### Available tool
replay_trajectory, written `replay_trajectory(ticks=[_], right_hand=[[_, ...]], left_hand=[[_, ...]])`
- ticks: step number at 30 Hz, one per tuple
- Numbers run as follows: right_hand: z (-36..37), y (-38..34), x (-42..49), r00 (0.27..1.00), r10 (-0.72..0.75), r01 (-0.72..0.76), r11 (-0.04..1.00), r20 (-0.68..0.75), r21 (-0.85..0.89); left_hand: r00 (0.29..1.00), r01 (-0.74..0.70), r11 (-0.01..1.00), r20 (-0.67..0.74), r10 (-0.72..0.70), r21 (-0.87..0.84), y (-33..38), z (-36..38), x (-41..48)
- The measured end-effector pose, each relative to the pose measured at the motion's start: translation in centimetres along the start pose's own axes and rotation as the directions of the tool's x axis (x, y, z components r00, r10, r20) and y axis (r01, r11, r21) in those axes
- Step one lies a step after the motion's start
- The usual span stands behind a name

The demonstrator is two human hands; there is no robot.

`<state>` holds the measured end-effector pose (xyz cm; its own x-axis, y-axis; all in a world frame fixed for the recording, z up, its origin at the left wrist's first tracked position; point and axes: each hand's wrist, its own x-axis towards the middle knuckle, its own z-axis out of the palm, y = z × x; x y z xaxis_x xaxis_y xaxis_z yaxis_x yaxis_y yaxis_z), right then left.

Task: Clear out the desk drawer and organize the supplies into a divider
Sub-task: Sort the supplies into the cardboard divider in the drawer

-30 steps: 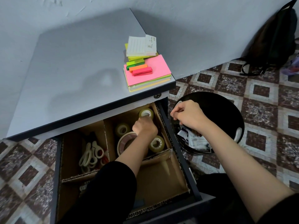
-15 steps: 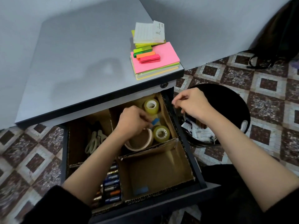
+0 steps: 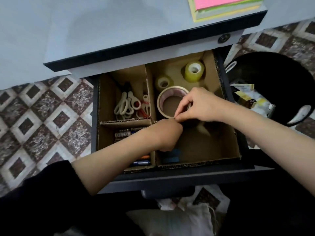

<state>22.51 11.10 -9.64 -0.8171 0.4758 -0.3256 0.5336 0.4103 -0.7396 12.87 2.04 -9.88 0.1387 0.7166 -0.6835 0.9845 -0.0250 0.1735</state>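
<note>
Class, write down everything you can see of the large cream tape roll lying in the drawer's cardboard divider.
The large cream tape roll is a wide ring: pale outer band, pinkish inner lining, open centre showing brown cardboard. It lies flat, hole upward, in the back right compartment of the brown cardboard divider, near a smaller pale tape roll. The right hand covers its near right rim; any grip is unclear.

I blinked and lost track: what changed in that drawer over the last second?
The right hand left the round black bin and came over the dark drawer, fingertips pinched beside the wide beige tape roll; what they hold is unclear. The left hand moved from the tape compartment into the front right compartment, by the small blue pieces. The yellowish tape roll, white-handled scissors and batteries stayed put.
</note>
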Motion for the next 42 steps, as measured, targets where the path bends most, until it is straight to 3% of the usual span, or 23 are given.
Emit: replay_trajectory(ticks=[7,12,29,35,42], right_hand=[[-1.6,0.7,0.1,0.986,0.089,-0.098,0.994,0.139,0.057],[-2.2,1.4,0.0,0.979,0.129,-0.147,0.983,0.158,0.112],[-2.2,1.6,-0.1,0.983,0.116,-0.137,0.98,0.146,0.147],[-2.4,1.5,-0.1,0.98,0.125,-0.148,0.978,0.153,0.147],[-2.4,1.3,-0.2,0.978,0.13,-0.153,0.978,0.164,0.14]], left_hand=[[0.996,-0.016,0.999,0.083,0.012,0.049,-0.2,2.4,1.5],[0.99,0.02,0.998,0.137,-0.028,0.057,-0.1,2.7,2.5],[0.996,-0.001,0.986,0.092,-0.015,0.165,0.5,2.7,2.1],[0.995,-0.004,0.999,0.102,-0.001,0.052,-0.3,2.4,2.4],[0.945,-0.099,0.988,0.3,0.13,-0.118,-0.3,1.4,2.5]])
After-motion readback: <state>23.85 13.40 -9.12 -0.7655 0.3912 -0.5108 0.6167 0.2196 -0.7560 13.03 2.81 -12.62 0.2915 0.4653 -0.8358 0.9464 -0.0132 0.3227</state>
